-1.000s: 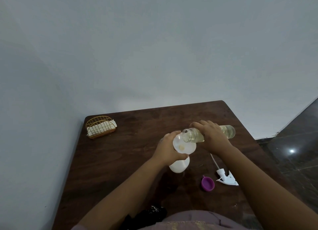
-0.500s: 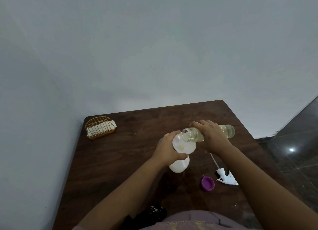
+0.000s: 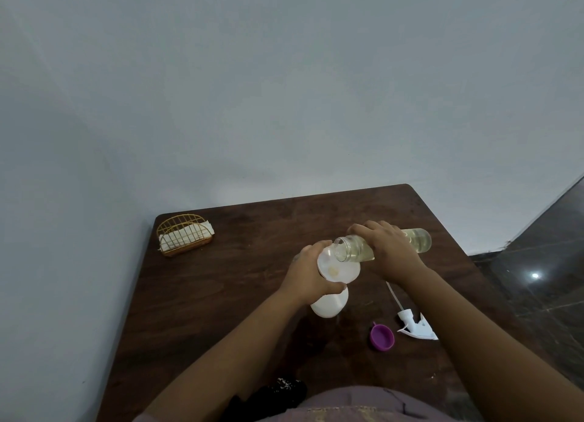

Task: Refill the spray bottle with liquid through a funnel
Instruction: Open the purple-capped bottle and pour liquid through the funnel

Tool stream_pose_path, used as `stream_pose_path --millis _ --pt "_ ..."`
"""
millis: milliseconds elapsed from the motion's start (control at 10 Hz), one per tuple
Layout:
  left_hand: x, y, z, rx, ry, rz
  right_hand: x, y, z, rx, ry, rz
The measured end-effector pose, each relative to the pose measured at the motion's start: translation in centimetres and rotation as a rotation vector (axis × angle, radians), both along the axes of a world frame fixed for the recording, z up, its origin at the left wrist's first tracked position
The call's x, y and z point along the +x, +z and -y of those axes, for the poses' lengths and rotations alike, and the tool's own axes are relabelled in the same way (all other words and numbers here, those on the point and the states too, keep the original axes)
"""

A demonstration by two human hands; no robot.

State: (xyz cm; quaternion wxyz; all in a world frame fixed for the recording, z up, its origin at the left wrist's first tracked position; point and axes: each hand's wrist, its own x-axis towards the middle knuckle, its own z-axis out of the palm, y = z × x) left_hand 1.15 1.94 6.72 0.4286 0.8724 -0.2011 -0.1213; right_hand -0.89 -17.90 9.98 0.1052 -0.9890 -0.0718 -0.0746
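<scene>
A white spray bottle (image 3: 329,304) stands upright on the dark wooden table (image 3: 240,295) with a white funnel (image 3: 338,268) set in its neck. My left hand (image 3: 308,274) grips the bottle's neck and the funnel's rim. My right hand (image 3: 390,251) holds a clear bottle (image 3: 418,240) of pale yellow liquid, tipped almost level with its open mouth over the funnel. A little yellow liquid lies in the funnel's bowl. The white trigger sprayer head (image 3: 415,325) with its dip tube lies on the table to the right.
A purple cap (image 3: 382,337) lies next to the sprayer head. A gold wire holder (image 3: 184,234) with white napkins sits at the far left corner. Grey walls border the table behind and on the left; dark tiled floor lies to the right.
</scene>
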Motion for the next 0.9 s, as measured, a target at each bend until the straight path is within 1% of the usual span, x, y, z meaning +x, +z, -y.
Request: stream_pose_path --millis 900 --pt "0.28 -0.71 -0.06 0.013 -0.003 -0.016 0.07 0.18 -0.11 -0.016 0.003 0.019"
